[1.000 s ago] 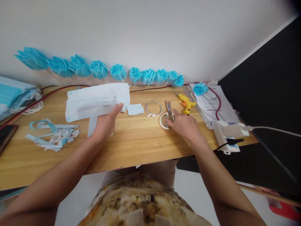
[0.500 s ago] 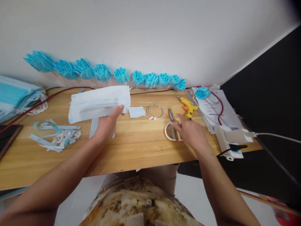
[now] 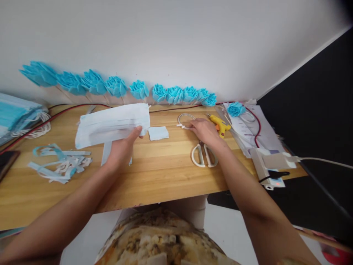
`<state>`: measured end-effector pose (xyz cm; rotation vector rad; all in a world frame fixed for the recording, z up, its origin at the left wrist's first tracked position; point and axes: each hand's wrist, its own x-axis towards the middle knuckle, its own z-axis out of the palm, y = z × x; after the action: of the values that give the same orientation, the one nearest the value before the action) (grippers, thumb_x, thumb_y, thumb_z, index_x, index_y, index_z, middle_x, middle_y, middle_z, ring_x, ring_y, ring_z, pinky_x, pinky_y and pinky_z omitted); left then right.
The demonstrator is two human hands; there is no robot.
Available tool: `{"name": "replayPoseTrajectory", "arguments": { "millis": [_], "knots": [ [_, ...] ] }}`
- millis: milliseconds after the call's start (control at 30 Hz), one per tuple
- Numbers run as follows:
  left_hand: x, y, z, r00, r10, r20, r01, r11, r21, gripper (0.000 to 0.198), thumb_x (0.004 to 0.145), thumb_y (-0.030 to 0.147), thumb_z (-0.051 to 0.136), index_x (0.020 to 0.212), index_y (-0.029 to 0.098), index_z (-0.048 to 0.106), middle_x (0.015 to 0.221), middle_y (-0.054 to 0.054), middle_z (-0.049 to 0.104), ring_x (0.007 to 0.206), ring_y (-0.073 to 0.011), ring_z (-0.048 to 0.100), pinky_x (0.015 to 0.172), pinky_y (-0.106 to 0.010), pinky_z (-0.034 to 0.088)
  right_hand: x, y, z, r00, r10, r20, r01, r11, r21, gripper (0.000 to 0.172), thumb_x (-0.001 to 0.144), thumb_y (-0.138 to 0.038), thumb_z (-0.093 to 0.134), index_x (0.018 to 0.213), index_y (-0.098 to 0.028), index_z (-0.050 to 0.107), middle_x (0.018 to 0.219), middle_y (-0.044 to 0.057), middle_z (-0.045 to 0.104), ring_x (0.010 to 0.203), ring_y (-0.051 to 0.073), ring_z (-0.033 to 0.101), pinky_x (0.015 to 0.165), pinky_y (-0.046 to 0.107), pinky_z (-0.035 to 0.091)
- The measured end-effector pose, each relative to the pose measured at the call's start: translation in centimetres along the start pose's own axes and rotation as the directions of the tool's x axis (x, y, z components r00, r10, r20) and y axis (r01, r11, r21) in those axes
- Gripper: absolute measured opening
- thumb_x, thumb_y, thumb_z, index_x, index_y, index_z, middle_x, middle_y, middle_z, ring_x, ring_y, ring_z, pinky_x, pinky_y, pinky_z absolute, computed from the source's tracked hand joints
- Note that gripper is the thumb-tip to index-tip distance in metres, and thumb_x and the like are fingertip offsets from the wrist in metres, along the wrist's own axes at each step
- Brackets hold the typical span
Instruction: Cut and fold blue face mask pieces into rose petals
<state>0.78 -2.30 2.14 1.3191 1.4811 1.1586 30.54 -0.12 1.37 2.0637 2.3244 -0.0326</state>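
1. a wooden table point(image 3: 165, 176) stands against a white wall point(image 3: 176, 44), with a row of blue roses point(image 3: 154, 92) lined up where the two meet.
2. the left hand point(image 3: 121, 147) is closed on a pale blue face mask point(image 3: 110, 123), thumb on top near its right end. the mask is held flat just over the back left part of the table.
3. the right hand point(image 3: 204, 130) reaches toward the back of the table, fingertips down on a white elastic loop point(image 3: 184, 118). i cannot tell whether they pinch it or only press it.
4. white-handled scissors point(image 3: 204, 157) lie just beneath the right wrist, blades hidden under the hand.
5. a yellow glue gun point(image 3: 222, 126) lies just right of that hand. a small blue fabric square point(image 3: 158, 133) sits between the two hands.
6. cut mask scraps point(image 3: 59, 163) lie at the left, a stack of masks point(image 3: 16, 112) is at the back left, and a white power strip point(image 3: 264, 162) sits at the right edge.
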Motion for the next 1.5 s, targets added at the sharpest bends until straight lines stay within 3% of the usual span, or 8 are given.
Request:
{"name": "replayPoseTrajectory", "arguments": {
  "millis": [267, 433, 700, 767, 833, 967, 1300, 1500],
  "knots": [
    [0.1, 0.0, 0.1, 0.999, -0.005, -0.034, 0.005, 1.0, 0.002, 0.033, 0.083, 0.05, 0.063, 0.063, 0.024, 0.059, 0.103, -0.007, 0.075, 0.112, -0.0284, 0.064, 0.11, -0.036, 0.044, -7.2, -1.3, -1.8, 0.955, 0.289, 0.067, -0.273, 0.945, -0.181, 0.048, 0.105, -0.05, 0.046, 0.137, -0.019, 0.063, 0.097, 0.016, 0.08, 0.09, 0.035, 0.076, 0.069, 0.036, 0.047],
    [-0.2, 0.7, 0.0, 0.999, -0.026, -0.033, 0.027, 0.999, 0.032, 0.033, 0.084, 0.048, 0.063, 0.062, 0.023, 0.06, 0.103, -0.007, 0.076, 0.11, -0.0289, 0.065, 0.111, -0.039, 0.045, -9.8, -2.6, -0.9, 0.953, 0.261, 0.152, -0.217, 0.942, -0.256, 0.064, 0.103, -0.059, 0.046, 0.145, -0.012, 0.054, 0.099, 0.022, 0.079, 0.09, 0.037, 0.078, 0.067, 0.036, 0.047],
    [0.0, 0.2, -0.1, 0.996, 0.077, -0.038, -0.079, 0.996, -0.035, 0.033, 0.086, 0.043, 0.063, 0.06, 0.023, 0.059, 0.099, -0.007, 0.076, 0.106, -0.0262, 0.066, 0.108, -0.037, 0.046, -12.2, -0.9, -0.3, 0.927, 0.313, 0.205, -0.339, 0.935, 0.108, 0.064, 0.09, -0.041, 0.058, 0.149, -0.018, 0.051, 0.102, 0.015, 0.079, 0.091, 0.037, 0.076, 0.076, 0.044, 0.052],
    [0.1, 0.2, 0.0, 0.99, 0.133, -0.036, -0.135, 0.989, -0.061, 0.034, 0.087, 0.043, 0.062, 0.06, 0.023, 0.058, 0.096, -0.007, 0.075, 0.103, -0.0251, 0.066, 0.106, -0.036, 0.047, -13.1, 0.0, -0.5, 0.937, 0.298, 0.184, -0.35, 0.813, 0.464, 0.067, 0.087, -0.044, 0.058, 0.149, -0.019, 0.051, 0.098, 0.014, 0.078, 0.086, 0.034, 0.075, 0.077, 0.046, 0.054],
    [0.1, 0.2, 0.0, 0.985, 0.165, -0.043, -0.168, 0.982, -0.083, 0.034, 0.088, 0.043, 0.061, 0.061, 0.023, 0.058, 0.092, -0.007, 0.074, 0.099, -0.0245, 0.066, 0.104, -0.036, 0.048, -13.6, 0.1, -0.8, 0.951, 0.258, 0.172, -0.285, 0.511, 0.811, 0.069, 0.087, -0.05, 0.057, 0.15, -0.022, 0.048, 0.104, 0.015, 0.076, 0.085, 0.032, 0.074, 0.075, 0.047, 0.057],
    [0.2, 0.0, 0.1, 0.987, 0.157, -0.038, -0.16, 0.979, -0.122, 0.032, 0.085, 0.045, 0.063, 0.062, 0.023, 0.058, 0.093, -0.007, 0.075, 0.099, -0.0247, 0.067, 0.103, -0.036, 0.049, -12.2, -3.0, -1.4, 0.98, 0.176, 0.098, -0.108, 0.048, 0.993, 0.075, 0.082, -0.059, 0.066, 0.15, -0.032, 0.048, 0.116, 0.015, 0.072, 0.093, 0.034, 0.074, 0.077, 0.051, 0.058],
    [-0.1, 0.4, -0.1, 0.995, 0.063, -0.071, -0.072, 0.99, -0.123, 0.02, 0.079, 0.043, 0.072, 0.076, 0.024, 0.069, 0.115, -0.01, 0.077, 0.126, -0.0319, 0.064, 0.118, -0.043, 0.042, -1.7, -10.0, -2.2, 0.995, -0.069, -0.072, 0.051, -0.276, 0.96, 0.083, 0.065, -0.089, 0.069, 0.12, -0.027, 0.063, 0.112, 0.008, 0.067, 0.107, 0.027, 0.068, 0.094, 0.045, 0.059],
    [-0.3, 0.1, 0.1, 0.991, 0.062, -0.121, -0.065, 0.998, -0.023, 0.029, 0.078, 0.05, 0.077, 0.096, 0.028, 0.075, 0.113, -0.01, 0.079, 0.143, -0.0348, 0.052, 0.13, -0.05, 0.023, 0.2, -12.7, -1.8, 0.996, -0.059, 0.061, -0.077, -0.329, 0.941, 0.067, 0.065, -0.057, 0.091, 0.11, -0.026, 0.053, 0.086, -0.002, 0.066, 0.074, 0.017, 0.066, 0.071, 0.035, 0.059]
  ]
}}
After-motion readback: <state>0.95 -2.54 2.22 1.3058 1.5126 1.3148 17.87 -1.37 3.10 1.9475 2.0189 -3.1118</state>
